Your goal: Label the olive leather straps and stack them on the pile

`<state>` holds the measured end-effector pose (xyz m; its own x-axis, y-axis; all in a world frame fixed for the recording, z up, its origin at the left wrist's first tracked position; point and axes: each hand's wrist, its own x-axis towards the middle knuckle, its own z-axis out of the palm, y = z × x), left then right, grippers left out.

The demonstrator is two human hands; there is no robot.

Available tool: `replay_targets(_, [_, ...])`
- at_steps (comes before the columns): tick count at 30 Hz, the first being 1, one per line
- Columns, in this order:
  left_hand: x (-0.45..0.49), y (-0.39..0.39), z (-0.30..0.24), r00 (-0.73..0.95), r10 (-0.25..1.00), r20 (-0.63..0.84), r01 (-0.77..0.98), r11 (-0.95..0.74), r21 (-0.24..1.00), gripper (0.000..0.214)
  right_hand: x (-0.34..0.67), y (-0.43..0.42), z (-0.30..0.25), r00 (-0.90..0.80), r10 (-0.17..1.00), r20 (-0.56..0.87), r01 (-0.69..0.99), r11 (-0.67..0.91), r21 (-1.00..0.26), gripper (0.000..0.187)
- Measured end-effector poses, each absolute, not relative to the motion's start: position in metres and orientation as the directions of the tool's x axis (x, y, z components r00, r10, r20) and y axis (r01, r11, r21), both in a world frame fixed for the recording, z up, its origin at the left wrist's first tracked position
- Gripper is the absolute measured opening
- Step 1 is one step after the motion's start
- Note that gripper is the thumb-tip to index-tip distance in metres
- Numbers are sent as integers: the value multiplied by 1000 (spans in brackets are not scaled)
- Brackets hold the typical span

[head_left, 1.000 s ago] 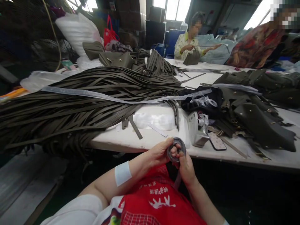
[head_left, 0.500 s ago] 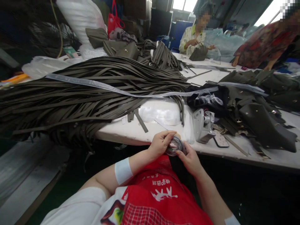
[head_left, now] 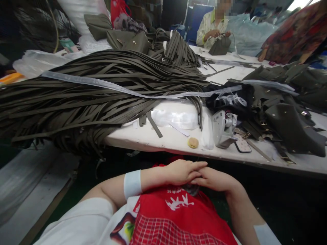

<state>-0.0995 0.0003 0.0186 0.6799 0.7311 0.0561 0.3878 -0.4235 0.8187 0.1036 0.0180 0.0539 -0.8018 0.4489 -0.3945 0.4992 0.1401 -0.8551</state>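
Observation:
My left hand (head_left: 182,172) lies across the front of the red apron, its fingers bent over the fingers of my right hand (head_left: 216,177). Beneath both hands a grey, shiny coil of strip (head_left: 192,189) shows in part, close against the apron. Hands hide most of the coil; both appear closed on it. On the table edge just beyond them rests a round tan disc (head_left: 193,142). A narrow white slip (head_left: 178,130) lies behind the disc.
A large heap of dark strips (head_left: 122,75) covers the table's left. Right of the hands stand a grey-white device (head_left: 223,131), a phone (head_left: 242,143) and dark bag pieces (head_left: 293,129). Across the table a person handles a dark bag (head_left: 220,46); another leans in at right.
Both hands have come down and closer to my body with the coil, and now overlap. The tan disc, partly hidden behind my hand before, is now in full view. The view tilted down slightly.

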Motion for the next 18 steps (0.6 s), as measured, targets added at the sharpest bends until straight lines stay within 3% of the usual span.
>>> replay_targets(3, [-100,-13,4,697,716,-36,481,-430,764,45,95,5,32,-769,428,-475,541,40,-840,32])
replay_targets(8, [-119,-21,-14,623,778,-79,375,-208,904,32,90,-14,4,-712,484,-509,548,-71,-833,40])
replay_targets(14, [-126,-23,-11,628,770,-112,174,2,985,27,82,-14,7,-736,467,-491,531,-52,-846,36])
replay_targets(18, [-125,-24,-6,609,780,-141,195,25,981,30,80,11,38,-759,379,-530,603,102,-791,32])
